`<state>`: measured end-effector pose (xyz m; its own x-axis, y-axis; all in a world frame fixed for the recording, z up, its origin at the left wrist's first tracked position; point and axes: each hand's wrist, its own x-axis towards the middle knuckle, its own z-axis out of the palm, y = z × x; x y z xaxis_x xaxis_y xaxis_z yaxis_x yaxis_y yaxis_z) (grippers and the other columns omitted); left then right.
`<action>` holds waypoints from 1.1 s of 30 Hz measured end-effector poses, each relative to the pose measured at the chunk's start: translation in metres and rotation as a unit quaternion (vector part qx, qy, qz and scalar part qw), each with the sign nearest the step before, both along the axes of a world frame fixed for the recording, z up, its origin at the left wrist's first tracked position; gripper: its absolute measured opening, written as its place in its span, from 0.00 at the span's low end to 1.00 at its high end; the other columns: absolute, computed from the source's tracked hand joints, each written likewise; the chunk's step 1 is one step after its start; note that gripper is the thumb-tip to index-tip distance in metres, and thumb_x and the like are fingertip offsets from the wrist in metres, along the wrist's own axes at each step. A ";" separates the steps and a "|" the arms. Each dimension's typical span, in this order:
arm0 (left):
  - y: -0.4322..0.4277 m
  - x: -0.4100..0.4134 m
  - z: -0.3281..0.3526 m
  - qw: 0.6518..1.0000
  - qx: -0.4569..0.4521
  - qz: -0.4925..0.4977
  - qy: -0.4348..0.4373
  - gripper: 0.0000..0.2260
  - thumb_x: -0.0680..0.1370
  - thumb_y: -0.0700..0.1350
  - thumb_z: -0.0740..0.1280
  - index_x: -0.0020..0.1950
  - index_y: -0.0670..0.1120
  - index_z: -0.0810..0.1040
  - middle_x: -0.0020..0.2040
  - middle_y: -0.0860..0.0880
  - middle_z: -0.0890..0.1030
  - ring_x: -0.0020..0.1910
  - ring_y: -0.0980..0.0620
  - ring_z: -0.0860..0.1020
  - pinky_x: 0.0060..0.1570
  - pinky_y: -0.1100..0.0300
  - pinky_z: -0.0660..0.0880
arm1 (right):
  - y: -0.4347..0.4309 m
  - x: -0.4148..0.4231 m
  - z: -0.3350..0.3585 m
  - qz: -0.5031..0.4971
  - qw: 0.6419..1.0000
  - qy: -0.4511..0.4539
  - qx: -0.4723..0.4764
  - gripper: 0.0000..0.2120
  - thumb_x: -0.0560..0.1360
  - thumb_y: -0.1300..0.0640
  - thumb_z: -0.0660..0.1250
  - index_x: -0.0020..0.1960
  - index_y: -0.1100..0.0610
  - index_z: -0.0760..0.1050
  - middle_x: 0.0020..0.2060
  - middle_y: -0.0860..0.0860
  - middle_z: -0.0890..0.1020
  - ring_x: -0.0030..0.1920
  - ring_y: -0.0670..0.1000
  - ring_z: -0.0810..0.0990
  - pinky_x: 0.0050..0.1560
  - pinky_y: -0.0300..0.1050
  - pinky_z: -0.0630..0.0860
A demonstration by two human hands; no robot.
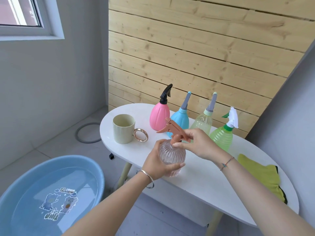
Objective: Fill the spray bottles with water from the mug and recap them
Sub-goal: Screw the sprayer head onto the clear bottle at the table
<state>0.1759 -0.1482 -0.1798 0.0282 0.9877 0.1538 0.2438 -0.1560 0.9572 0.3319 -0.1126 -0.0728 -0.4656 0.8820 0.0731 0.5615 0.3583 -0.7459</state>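
Your left hand (158, 161) wraps the clear ribbed bottle (172, 151): fingers curled round its belly, thumb across the front. The bottle stands upright on the white surface (204, 178), near its front edge.

Your right hand (200, 143) is on the terracotta spray head (171, 131), which sits on the bottle's neck. Its fingers pinch the collar and the rear of the head. Cannot tell if the thread is tight.

The cream mug (123, 129), gold ring handle facing right, stands left of the bottle and apart from it.

In a row behind are a pink bottle (159, 116), blue bottle (180, 120), pale yellow bottle (202, 125) and green bottle (221, 138), all capped.

A yellow cloth (262, 174) lies at the right end.

The blue basin (56, 165) on the floor holds water. It has a cartoon bear sticker on the bottom, with lettering too blurred to read.
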 end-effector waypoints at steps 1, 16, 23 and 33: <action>0.000 0.000 0.000 1.000 -0.001 0.000 0.001 0.40 0.59 0.60 0.80 0.65 0.54 0.66 0.58 0.59 0.77 0.57 0.67 0.75 0.53 0.76 0.68 | -0.001 -0.001 0.000 -0.002 1.000 0.008 -0.003 0.05 0.69 0.57 0.76 0.41 0.54 0.80 0.39 0.45 0.83 0.44 0.40 0.79 0.45 0.28 0.69; 0.001 0.004 -0.003 1.000 0.003 0.010 0.012 0.40 0.60 0.58 0.80 0.66 0.51 0.65 0.59 0.56 0.77 0.59 0.61 0.76 0.57 0.67 0.69 | -0.030 -0.039 -0.033 -0.278 0.946 0.018 0.168 0.19 0.63 0.41 0.76 0.38 0.52 0.72 0.37 0.46 0.78 0.38 0.47 0.77 0.38 0.46 0.74; 0.001 0.002 -0.004 1.000 -0.001 0.014 0.010 0.36 0.62 0.53 0.81 0.63 0.55 0.64 0.56 0.62 0.75 0.55 0.72 0.73 0.55 0.75 0.67 | -0.025 -0.015 -0.025 -0.084 0.984 0.160 -0.004 0.07 0.70 0.61 0.75 0.46 0.56 0.78 0.44 0.44 0.83 0.51 0.39 0.80 0.55 0.32 0.72; 0.002 0.003 -0.005 1.000 0.010 0.007 0.011 0.36 0.62 0.56 0.81 0.63 0.52 0.66 0.59 0.59 0.77 0.58 0.67 0.74 0.57 0.73 0.68 | -0.020 -0.036 -0.033 -0.190 0.970 0.132 0.075 0.17 0.64 0.51 0.79 0.42 0.57 0.74 0.34 0.44 0.78 0.36 0.41 0.77 0.42 0.34 0.75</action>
